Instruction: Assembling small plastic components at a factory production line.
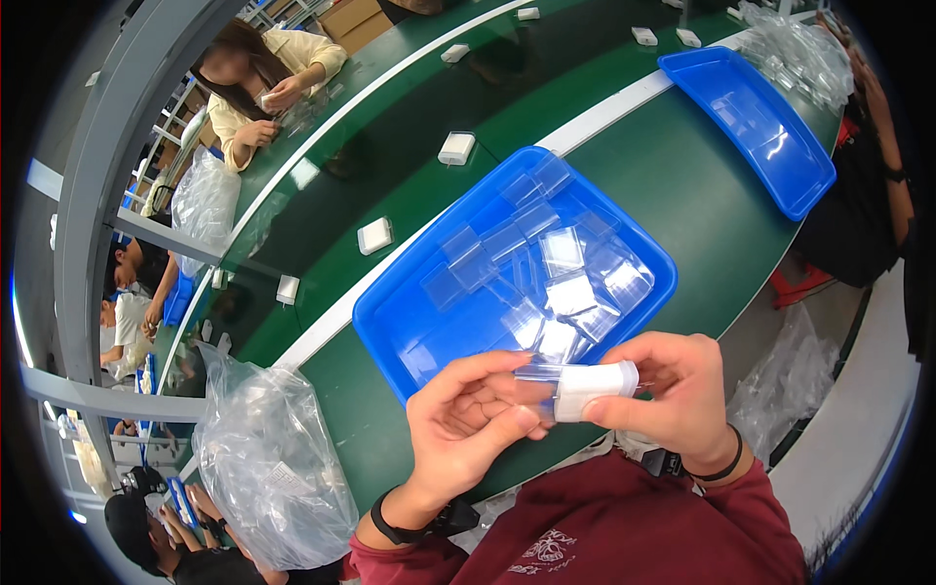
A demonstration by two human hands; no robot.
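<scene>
Between my two hands, just in front of a blue tray [390, 331], are a small white block [590, 387] and a clear plastic sleeve [536, 373]. My right hand [673, 390] pinches the block between thumb and fingers. At the block's left end, my left hand [463, 414] holds the sleeve by its edges, its fingers curled round it. The two pieces meet; part of the block seems to sit inside the sleeve, though how far I cannot tell. Several more clear sleeves [502, 239] lie loose in the tray.
Several white blocks [456, 148] sit along the dark green conveyor belt [336, 195] beyond a white rail [317, 336]. A stuffed clear plastic bag [273, 468] stands at the left. Another blue tray [756, 127] lies at the right, beside a neighbour's arm. A co-worker [263, 88] works across the belt.
</scene>
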